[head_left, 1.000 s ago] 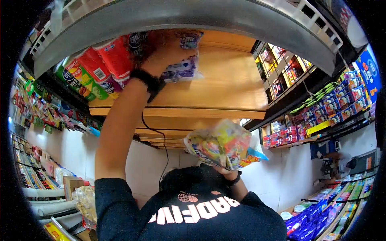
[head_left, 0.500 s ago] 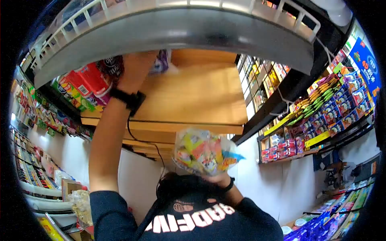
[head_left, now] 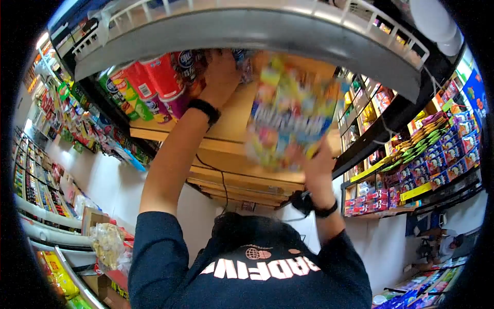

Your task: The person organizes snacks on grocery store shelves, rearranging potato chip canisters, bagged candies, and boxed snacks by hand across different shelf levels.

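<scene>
My right hand [head_left: 318,167] is closed on the lower right of a colourful, clear-edged candy bag [head_left: 290,116], which is blurred by motion and raised in front of a wooden shelf [head_left: 234,121]. My left hand [head_left: 222,74] reaches onto that shelf, between dark-printed packs [head_left: 188,64] and a small blue-purple pack [head_left: 244,64]. Its fingertips are hard to make out, partly lost near the grey shelf edge above. Red tubs with purple lower parts [head_left: 163,77] stand left of my left hand, beside green packs [head_left: 121,92].
A grey shelf front [head_left: 247,33] with a white wire rail arches close overhead. To the right, a dark post [head_left: 378,121] stands before racks of hanging snack packs [head_left: 437,154]. A black cable [head_left: 225,185] hangs below the wooden shelf. Cardboard boxes [head_left: 95,219] sit at lower left.
My right hand has lifted the candy bag from near my chest up to the wooden shelf. My left hand stays among the packs, and the whole view has shifted slightly.
</scene>
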A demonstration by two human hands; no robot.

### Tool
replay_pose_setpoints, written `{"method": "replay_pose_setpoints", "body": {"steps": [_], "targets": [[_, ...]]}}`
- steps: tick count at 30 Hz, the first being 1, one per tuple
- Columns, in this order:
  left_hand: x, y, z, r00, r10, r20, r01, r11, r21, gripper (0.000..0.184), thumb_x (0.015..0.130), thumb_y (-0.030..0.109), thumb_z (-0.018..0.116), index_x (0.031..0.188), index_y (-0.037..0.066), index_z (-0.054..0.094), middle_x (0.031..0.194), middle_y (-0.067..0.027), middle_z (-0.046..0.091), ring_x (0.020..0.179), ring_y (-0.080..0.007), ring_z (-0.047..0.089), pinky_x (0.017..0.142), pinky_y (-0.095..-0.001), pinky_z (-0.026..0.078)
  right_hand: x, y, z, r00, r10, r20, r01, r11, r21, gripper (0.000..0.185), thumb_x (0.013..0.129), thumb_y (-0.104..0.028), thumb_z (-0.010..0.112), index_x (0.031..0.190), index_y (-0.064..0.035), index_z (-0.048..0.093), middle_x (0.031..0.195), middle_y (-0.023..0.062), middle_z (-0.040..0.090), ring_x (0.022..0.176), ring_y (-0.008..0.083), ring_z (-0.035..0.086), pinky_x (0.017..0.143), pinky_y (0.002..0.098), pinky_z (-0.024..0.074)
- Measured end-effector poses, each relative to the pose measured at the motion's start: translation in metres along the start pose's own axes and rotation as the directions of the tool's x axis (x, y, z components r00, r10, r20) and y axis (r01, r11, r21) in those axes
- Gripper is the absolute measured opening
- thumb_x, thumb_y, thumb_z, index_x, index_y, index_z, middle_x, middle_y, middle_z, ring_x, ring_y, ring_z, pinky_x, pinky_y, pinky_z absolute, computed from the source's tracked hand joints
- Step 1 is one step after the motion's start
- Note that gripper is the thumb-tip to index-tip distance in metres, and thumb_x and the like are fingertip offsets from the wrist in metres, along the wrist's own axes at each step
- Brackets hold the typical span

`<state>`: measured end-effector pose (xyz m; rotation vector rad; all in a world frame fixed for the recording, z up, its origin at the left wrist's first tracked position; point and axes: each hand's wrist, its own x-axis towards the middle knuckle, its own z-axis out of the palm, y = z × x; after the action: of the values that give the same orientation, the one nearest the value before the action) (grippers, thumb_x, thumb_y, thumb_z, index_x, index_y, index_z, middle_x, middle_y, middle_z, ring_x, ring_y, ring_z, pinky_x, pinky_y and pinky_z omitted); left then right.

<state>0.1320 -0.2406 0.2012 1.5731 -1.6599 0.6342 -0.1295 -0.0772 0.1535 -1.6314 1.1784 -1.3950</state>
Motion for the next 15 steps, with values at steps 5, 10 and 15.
{"method": "replay_pose_setpoints", "body": {"steps": [5, 10, 15], "targets": [[0.017, -0.019, 0.026, 0.991, -0.043, 0.13, 0.066, 0.982, -0.177, 0.094, 0.071, 0.016, 0.068, 0.15, 0.007, 0.017, 0.134, -0.0395, 0.036, 0.108, -0.0522, 0.053, 0.088, -0.0505, 0.051, 0.082, -0.037, 0.006, 0.998, 0.061, -0.007, -0.058, 0.973, 0.222, 0.044, 0.077, -0.022, 0.077, 0.115, -0.0084, 0.059, 0.09, -0.0005, 0.062, 0.076, 0.0102, 0.054, 0.062, 0.0236, 0.0402], [0.021, -0.02, 0.019, 0.979, 0.034, 0.203, 0.057, 0.904, -0.424, 0.099, 0.072, 0.02, 0.067, 0.152, 0.011, 0.011, 0.135, -0.0434, 0.033, 0.119, -0.0548, 0.043, 0.098, -0.0517, 0.044, 0.193, 0.015, -0.013, 0.729, -0.529, 0.435, 0.681, 0.492, -0.543, 0.039, 0.084, -0.019, 0.07, 0.12, -0.0052, 0.062, 0.093, -0.0001, 0.063, 0.077, 0.0141, 0.052, 0.063, 0.0253, 0.0432], [0.002, 0.011, 0.027, 0.999, -0.053, -0.005, 0.05, 0.956, -0.289, 0.097, 0.079, 0.035, 0.067, 0.152, 0.01, 0.008, 0.137, -0.0461, 0.026, 0.125, -0.0622, 0.03, 0.105, -0.0553, 0.035, 0.216, -0.01, 0.04, 0.984, 0.168, 0.066, -0.145, 0.953, -0.265, 0.046, 0.081, 0.001, 0.06, 0.124, -0.0119, 0.063, 0.108, 0.0134, 0.063, 0.092, 0.0222, 0.057, 0.081, 0.0312, 0.0468]]}}
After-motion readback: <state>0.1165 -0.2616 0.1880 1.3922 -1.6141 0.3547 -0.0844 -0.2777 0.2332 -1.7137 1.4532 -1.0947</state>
